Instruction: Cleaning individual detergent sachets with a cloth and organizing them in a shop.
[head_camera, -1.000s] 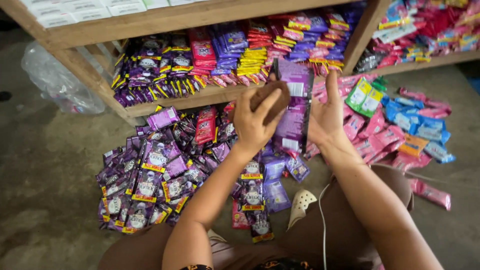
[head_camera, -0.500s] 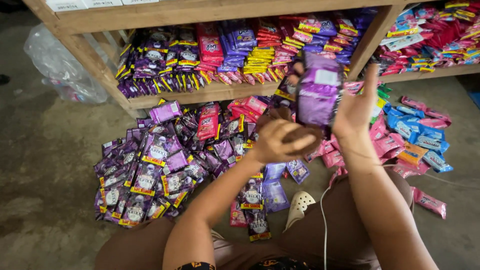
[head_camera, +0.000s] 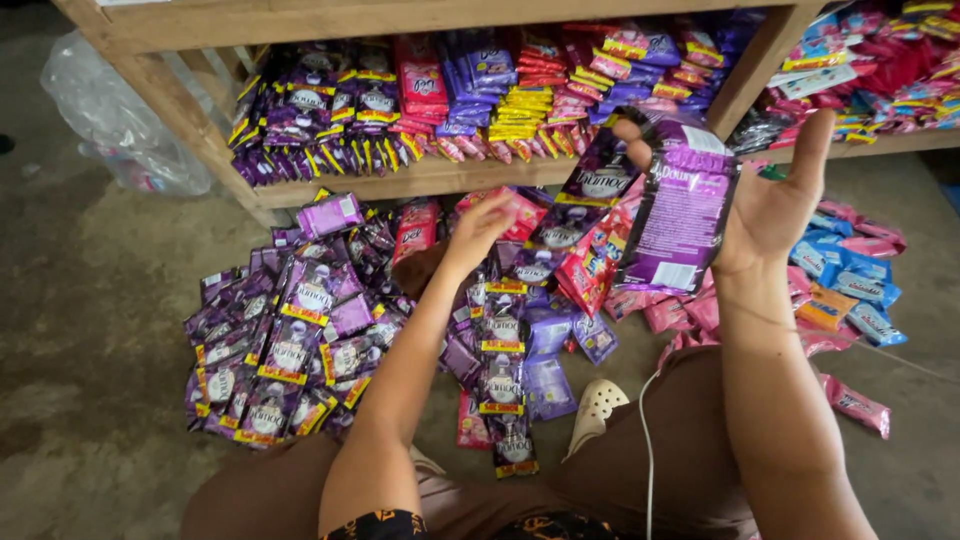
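My right hand (head_camera: 770, 205) is raised at the right and holds a stack of purple sachet packets (head_camera: 672, 215) upright against its palm, fingers spread behind them. My left hand (head_camera: 478, 232) reaches down and forward into the pile of purple and pink sachets (head_camera: 330, 320) on the floor, its fingers touching a red-pink sachet strip (head_camera: 520, 212) near the shelf's foot. Whether that hand grips a packet is hidden by its back.
A low wooden shelf (head_camera: 420, 178) packed with rows of purple, pink and yellow sachets runs across the top. Blue, orange and pink packets (head_camera: 850, 290) lie on the floor at the right. A clear plastic bag (head_camera: 110, 115) sits at the left. A cream sandal (head_camera: 592, 412) lies by my knees.
My right hand has lifted the purple packet stack higher and to the right. My left hand has dropped away from the stack and reached down into the floor pile.
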